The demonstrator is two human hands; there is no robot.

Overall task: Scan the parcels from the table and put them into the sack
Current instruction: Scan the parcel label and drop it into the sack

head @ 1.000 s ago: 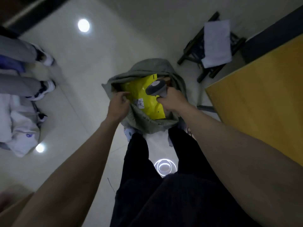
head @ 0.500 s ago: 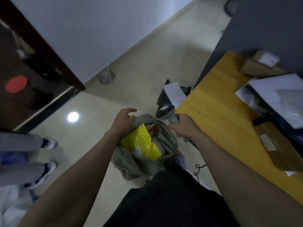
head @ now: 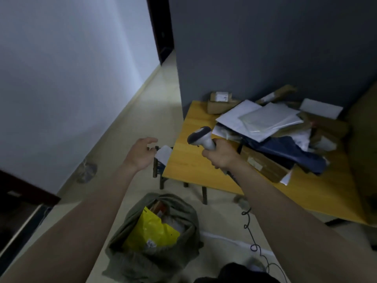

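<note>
I see the left hand (head: 142, 155) empty, fingers loosely spread, above the floor. Below, the sack (head: 155, 237) holds a yellow parcel (head: 152, 230). The right hand (head: 221, 155) clasps the scanner (head: 201, 137) over the table (head: 189, 158), near piled parcels (head: 265, 123).

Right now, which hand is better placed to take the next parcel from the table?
The left hand. It is empty, with relaxed fingers, raised beside the table edge. The right hand grips the scanner, so it cannot pick from the parcel pile.
</note>
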